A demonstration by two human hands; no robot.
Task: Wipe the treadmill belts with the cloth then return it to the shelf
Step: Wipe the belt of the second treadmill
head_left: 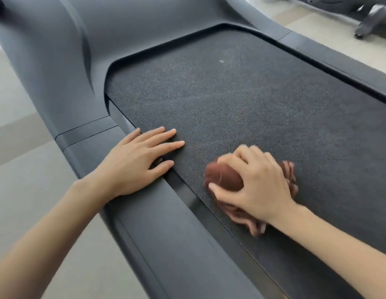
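Left hand point(133, 160) lies flat, fingers straight; right hand point(259, 184) curls palm-down in a tight grip

treadmill belt point(241, 100) bare beyond both hands, side rail point(144, 223) left, motor cover point(101, 35) walling far end

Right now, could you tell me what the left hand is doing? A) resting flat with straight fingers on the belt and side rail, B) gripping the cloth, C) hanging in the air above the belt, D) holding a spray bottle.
A: the left hand lies flat, fingers straight, across the edge of the belt and the side rail, while the right hand grips the cloth.
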